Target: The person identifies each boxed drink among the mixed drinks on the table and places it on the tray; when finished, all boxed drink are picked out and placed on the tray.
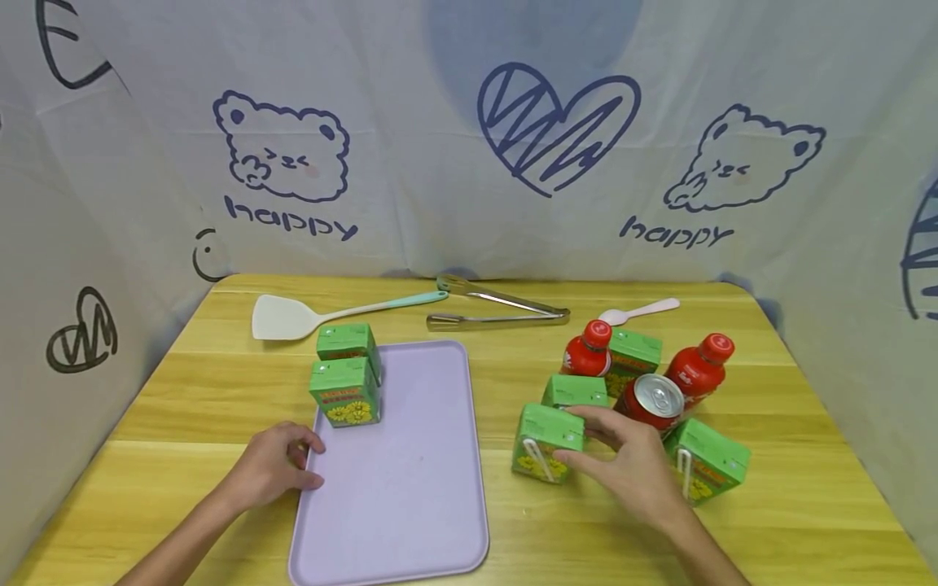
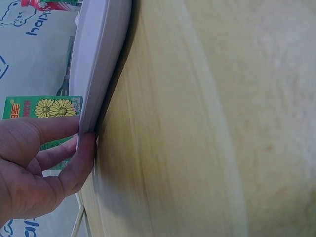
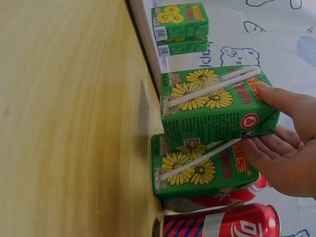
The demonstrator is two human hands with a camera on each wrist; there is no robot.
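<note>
A lilac tray (image 1: 410, 505) lies left of the middle of the table. My left hand (image 1: 274, 464) pinches its left rim, and in the left wrist view the thumb (image 2: 81, 165) presses the rim's outer side. Two green drink cartons (image 1: 350, 399) with yellow flowers stand one behind the other at the tray's far left corner. My right hand (image 1: 633, 464) grips another green drink carton (image 1: 548, 427) between thumb and fingers, right of the tray. A white straw (image 3: 212, 89) is fixed to that carton's front. Close behind it stands a similar carton (image 1: 575, 389).
Further right are two red bottles (image 1: 696, 370), a red can (image 1: 655, 399) and more green cartons (image 1: 707, 460). Along the back lie a white spatula (image 1: 286, 317) with a mint handle, metal tongs (image 1: 506, 318) and a pink spoon (image 1: 641, 311). A printed cloth (image 1: 425, 163) hangs behind the table.
</note>
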